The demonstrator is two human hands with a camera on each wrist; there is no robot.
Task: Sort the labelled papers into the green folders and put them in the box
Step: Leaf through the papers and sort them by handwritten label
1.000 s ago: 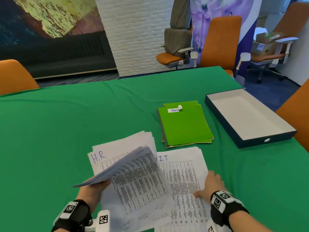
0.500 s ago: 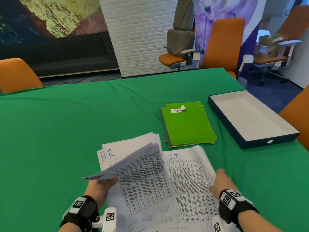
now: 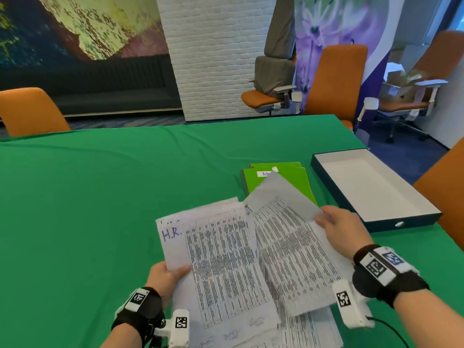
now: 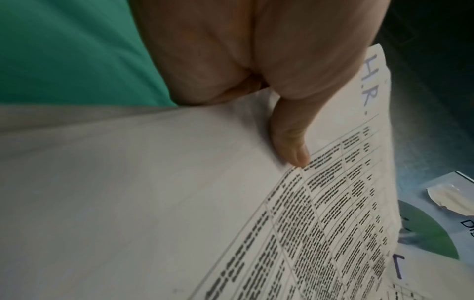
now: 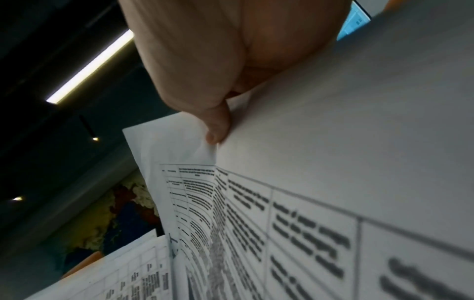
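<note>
My left hand (image 3: 168, 275) grips a sheaf of printed papers (image 3: 221, 259) at its left edge, thumb on top; the sheet under the thumb is marked "H.R." (image 4: 369, 85). My right hand (image 3: 336, 227) pinches another printed sheet (image 3: 288, 242) by its right edge and holds it raised above the table, its top corner over the green folders (image 3: 293, 182). The top folder bears a white label starting "Adm". More printed pages (image 3: 313, 330) lie flat on the cloth below both hands. The open dark box (image 3: 376, 222) with a white inside sits to the right of the folders.
A green cloth (image 3: 100, 197) covers the table. Orange chairs stand at the far left (image 3: 30, 111), behind the far edge (image 3: 336, 81) and at the right edge (image 3: 447, 197). A white brick pillar (image 3: 216, 56) rises beyond the table.
My right hand left the flat "IT" pile, took a sheet by its right edge and lifted it toward the folders. The left hand's sheaf came down flatter and now faces up.
</note>
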